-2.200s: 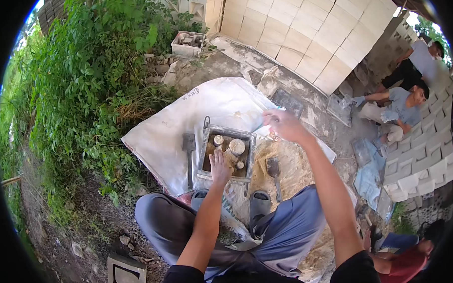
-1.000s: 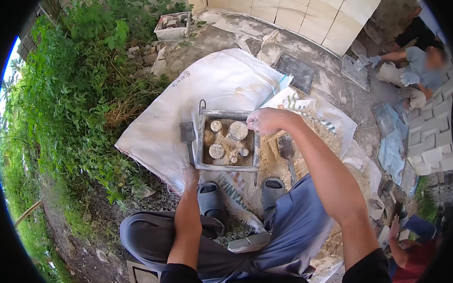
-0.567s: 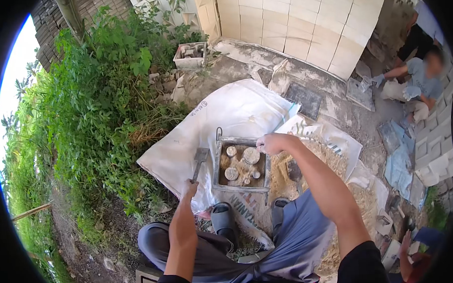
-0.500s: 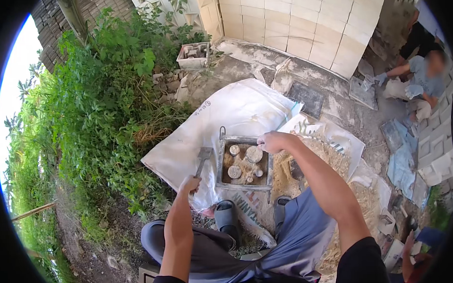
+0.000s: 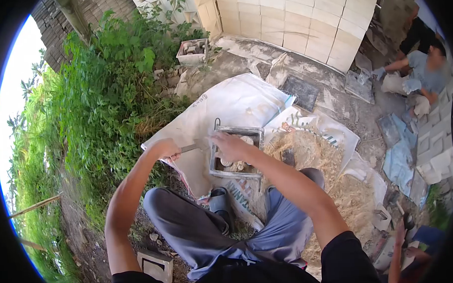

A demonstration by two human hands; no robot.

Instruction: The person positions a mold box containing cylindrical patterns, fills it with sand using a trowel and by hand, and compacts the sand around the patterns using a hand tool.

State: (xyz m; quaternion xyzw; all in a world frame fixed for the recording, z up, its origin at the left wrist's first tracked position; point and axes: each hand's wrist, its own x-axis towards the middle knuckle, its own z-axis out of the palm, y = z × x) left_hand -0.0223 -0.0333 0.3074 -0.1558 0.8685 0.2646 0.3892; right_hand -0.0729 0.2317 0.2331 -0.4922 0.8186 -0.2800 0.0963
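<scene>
My left hand (image 5: 167, 149) is closed round the handle of a flat scraper (image 5: 192, 147), held level left of the metal mould frame (image 5: 261, 152). The scraper's blade end is blurred beside the fingers of my right hand (image 5: 229, 145). That hand reaches over the frame's left side, its fingers bent; whether it touches the blade or holds anything is hidden. Inside the frame, pale round pieces (image 5: 237, 166) show partly below my right hand. The frame rests on a white sack (image 5: 225, 102), with a wire loop at its upper left corner.
Sandy powder (image 5: 311, 153) lies right of the frame, with a dark tool (image 5: 288, 157) in it. A dark slab (image 5: 300, 92) and a box of pieces (image 5: 192, 52) are farther off. A co-worker (image 5: 423, 72) sits at right; another person's hand (image 5: 399, 233) shows lower right. Plants are at left.
My left hand has lifted the scraper and turned it towards the frame. My right hand has moved left from the frame's right edge, across to its left side.
</scene>
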